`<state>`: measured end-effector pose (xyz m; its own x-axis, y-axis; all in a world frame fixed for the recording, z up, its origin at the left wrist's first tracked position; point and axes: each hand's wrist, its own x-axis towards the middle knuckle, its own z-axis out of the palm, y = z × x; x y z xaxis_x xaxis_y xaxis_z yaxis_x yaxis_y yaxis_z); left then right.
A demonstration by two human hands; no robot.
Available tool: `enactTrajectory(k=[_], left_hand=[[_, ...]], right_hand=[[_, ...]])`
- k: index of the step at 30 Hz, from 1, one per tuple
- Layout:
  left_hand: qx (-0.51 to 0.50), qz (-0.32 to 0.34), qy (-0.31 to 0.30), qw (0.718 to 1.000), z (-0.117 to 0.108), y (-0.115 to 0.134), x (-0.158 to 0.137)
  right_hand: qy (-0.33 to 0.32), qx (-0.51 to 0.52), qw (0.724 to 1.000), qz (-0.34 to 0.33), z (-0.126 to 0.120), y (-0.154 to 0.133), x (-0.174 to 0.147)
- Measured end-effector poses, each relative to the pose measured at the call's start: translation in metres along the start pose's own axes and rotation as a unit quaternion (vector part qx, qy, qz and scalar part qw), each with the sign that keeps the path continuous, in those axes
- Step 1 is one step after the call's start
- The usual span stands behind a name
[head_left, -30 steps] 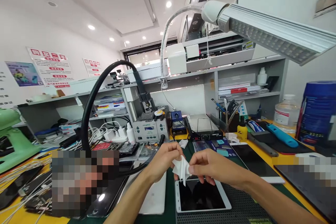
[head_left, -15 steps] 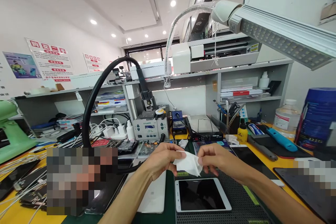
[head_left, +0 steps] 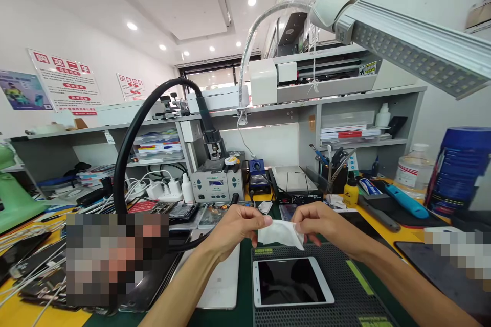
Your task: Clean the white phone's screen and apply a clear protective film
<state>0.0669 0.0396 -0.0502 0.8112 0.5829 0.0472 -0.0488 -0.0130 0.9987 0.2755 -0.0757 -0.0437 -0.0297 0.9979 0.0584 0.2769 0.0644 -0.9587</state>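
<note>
Between my two hands a white wipe is stretched out, its lower edge hanging loose. My left hand pinches its left corner between thumb and fingers. The right corner is gripped the same way by my right hand. Below the wipe lies a white tablet, dark screen up, on a black perforated mat. The wipe hangs above the tablet's far edge without touching its screen.
Left of the mat lies a silver tablet, with a stack of dark devices beyond it. A hot-air station stands behind, its thick black hose arching over the left side. A yellow bottle and blue tool sit at right.
My hands have spread slightly apart, pulling the crumpled wipe wider and flatter. The view has shifted a little; the tablet stays on the mat.
</note>
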Motion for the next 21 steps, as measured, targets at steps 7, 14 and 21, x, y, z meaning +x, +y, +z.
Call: enactTrajectory(k=[7, 14, 21], left_hand=[[0.023, 0.020, -0.015, 0.999, 0.000, -0.001, 0.000], [0.048, 0.023, -0.053, 0.997, 0.003, 0.000, -0.005], [0.034, 0.017, -0.085, 0.996, 0.002, 0.000, -0.006]], right_hand=[[-0.020, 0.011, 1.000, -0.013, -0.003, 0.002, 0.000], [-0.075, 0.050, 0.996, -0.017, 0.004, 0.003, -0.001], [-0.152, 0.070, 0.985, 0.049, 0.007, -0.002, -0.007]])
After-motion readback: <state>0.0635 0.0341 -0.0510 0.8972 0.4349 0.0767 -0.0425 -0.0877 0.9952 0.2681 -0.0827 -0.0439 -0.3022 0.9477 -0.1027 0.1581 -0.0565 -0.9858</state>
